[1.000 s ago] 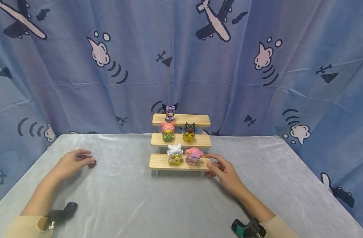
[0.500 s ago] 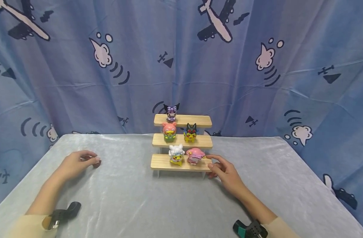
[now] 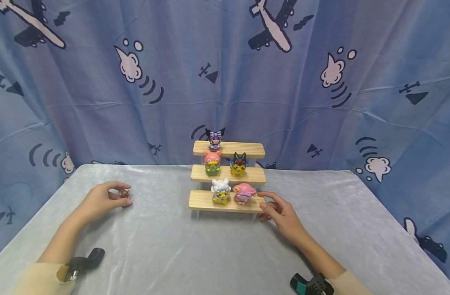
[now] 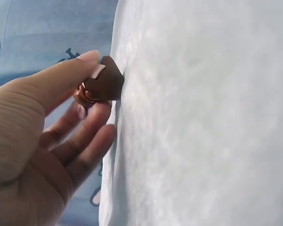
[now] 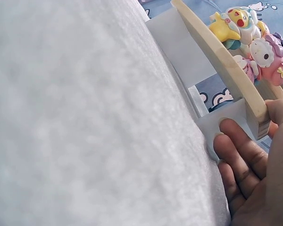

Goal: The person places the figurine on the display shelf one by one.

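Note:
My left hand [image 3: 101, 200] pinches a small brown figurine [image 3: 125, 194] low at the left of the table. The left wrist view shows the thumb along one side of the figurine [image 4: 105, 84], with fingers on the other; its face is turned away there. My right hand [image 3: 281, 215] grips the right end of the lowest board of a three-tier wooden display stand [image 3: 206, 200]. In the right wrist view the thumb lies on the board's corner [image 5: 259, 115], and several fingers curl below it. A pink figurine [image 3: 244, 193] stands close to those fingertips.
A white-and-yellow figurine [image 3: 220, 191] shares the bottom tier. On the middle tier stand a pink-and-green figurine [image 3: 212, 163] and a black-and-yellow one [image 3: 238, 164]. A purple-and-black figurine [image 3: 215, 139] is at the top left. Behind the table [image 3: 154, 246] hangs a blue curtain [image 3: 180, 49].
My left hand has shifted slightly rightward and away from me with the brown figurine, which shows more now. My right hand stays at the stand. The whole head view has drifted a little.

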`<state>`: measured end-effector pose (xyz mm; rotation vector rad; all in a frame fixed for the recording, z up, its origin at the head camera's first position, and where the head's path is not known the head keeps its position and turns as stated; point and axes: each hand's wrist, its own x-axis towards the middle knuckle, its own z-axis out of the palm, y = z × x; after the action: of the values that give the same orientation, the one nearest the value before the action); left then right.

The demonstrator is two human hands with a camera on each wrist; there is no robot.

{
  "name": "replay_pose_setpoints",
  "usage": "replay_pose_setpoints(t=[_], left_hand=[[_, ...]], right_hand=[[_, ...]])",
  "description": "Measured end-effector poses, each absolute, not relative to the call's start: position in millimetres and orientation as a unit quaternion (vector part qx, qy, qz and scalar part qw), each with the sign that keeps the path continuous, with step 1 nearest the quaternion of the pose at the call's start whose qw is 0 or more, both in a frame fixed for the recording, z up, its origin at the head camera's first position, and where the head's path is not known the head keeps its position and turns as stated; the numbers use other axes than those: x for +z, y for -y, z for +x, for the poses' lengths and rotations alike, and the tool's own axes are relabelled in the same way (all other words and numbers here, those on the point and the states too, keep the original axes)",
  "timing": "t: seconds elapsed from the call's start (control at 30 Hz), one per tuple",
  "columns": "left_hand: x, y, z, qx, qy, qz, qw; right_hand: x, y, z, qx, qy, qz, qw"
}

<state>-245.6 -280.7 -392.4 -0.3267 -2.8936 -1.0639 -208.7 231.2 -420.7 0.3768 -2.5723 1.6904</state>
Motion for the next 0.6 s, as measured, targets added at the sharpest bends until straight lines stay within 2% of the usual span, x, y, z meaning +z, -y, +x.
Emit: replay_pose_setpoints(t=[0.6], left_hand=[[-396.1,273.7,-245.2,-0.389,0.909,-0.147,0.015]], right_hand=[[-419.7,-231.0,-208.1,0.546,0.829,0.119,0.016]])
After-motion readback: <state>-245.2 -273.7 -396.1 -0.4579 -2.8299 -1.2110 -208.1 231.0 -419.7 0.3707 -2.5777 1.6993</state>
